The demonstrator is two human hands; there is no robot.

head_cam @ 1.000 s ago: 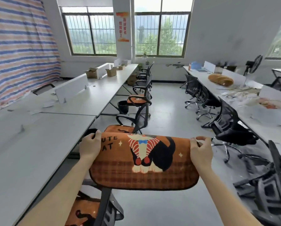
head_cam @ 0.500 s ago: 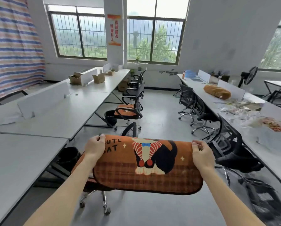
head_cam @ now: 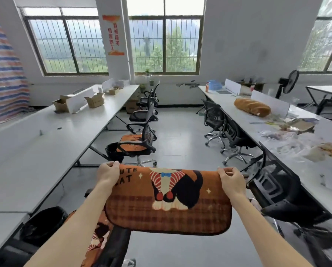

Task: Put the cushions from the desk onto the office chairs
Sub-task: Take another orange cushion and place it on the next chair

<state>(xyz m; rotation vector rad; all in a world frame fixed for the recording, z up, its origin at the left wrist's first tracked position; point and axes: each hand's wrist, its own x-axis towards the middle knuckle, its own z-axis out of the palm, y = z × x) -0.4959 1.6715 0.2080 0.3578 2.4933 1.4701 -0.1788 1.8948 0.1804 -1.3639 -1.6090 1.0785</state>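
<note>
Hanging above the floor (head_cam: 180, 135), the cushion (head_cam: 167, 209) has its long axis left to right and its cat print's head pointing away. The left hand (head_cam: 108, 173) and right hand (head_cam: 231, 181) each hold a far corner in their grip.

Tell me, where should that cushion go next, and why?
Probably swing the cushion, gripped by the left hand and right hand, rightward onto the near black chair, whose seat looks bare; the left chair ahead and the nearest left chair already have cushions.
</note>
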